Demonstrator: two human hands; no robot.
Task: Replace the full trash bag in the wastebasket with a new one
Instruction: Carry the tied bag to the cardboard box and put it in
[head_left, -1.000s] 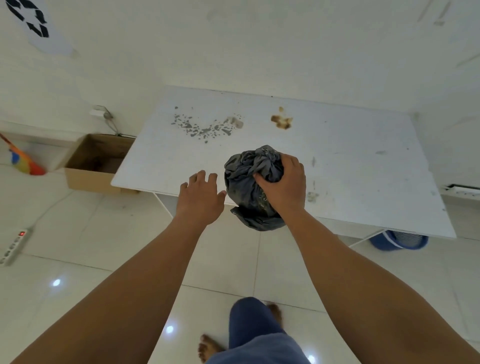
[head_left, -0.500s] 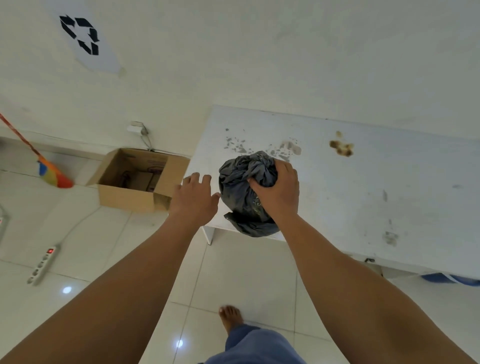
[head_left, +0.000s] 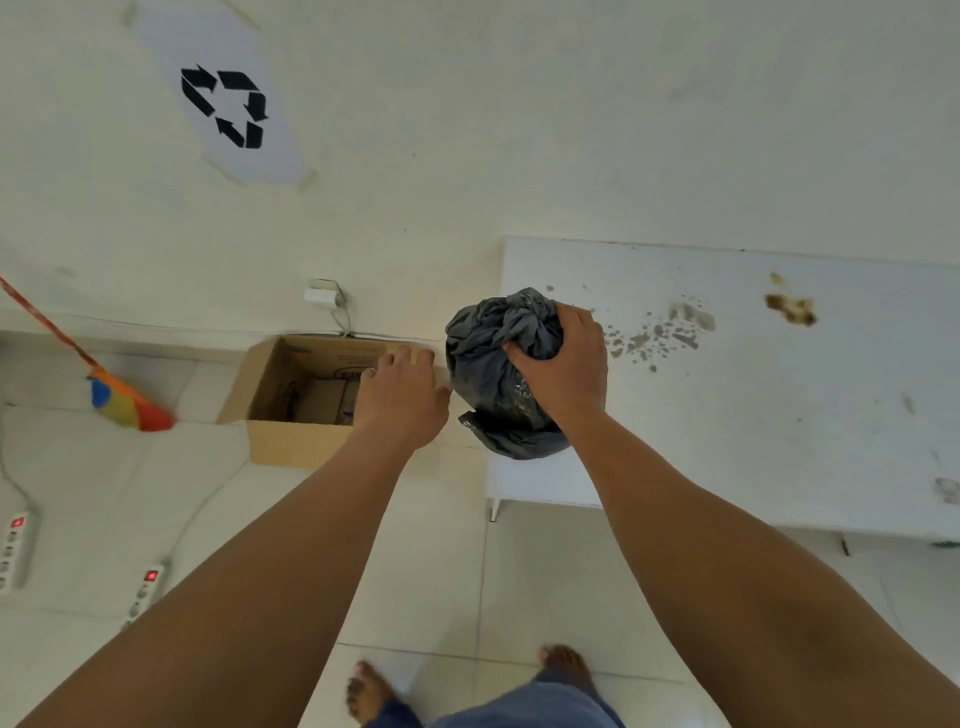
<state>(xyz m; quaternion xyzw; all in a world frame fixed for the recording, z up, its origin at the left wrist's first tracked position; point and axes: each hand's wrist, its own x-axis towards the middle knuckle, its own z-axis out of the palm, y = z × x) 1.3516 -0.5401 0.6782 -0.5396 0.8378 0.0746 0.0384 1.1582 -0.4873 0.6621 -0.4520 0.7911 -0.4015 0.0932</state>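
A bundled dark grey trash bag (head_left: 488, 374) hangs in the air in front of me, gripped around its bunched top by my right hand (head_left: 563, 366). My left hand (head_left: 400, 395) is held just left of the bag with fingers loosely apart, holding nothing; its thumb nearly touches the bag. The bag is over the left corner of a white table (head_left: 779, 415). The wastebasket is not in view.
An open cardboard box (head_left: 291, 410) stands on the floor against the wall, just beyond my left hand, under a recycling sign (head_left: 228, 104). A colourful broom (head_left: 119, 400) leans at far left. Two power strips (head_left: 145, 587) and cords lie on the tiles. The table bears stains (head_left: 789, 309).
My view has swung left: the box, broom and recycling sign came toward the centre and the table slid right. Both hands kept their pose, the bag still held in my right hand.
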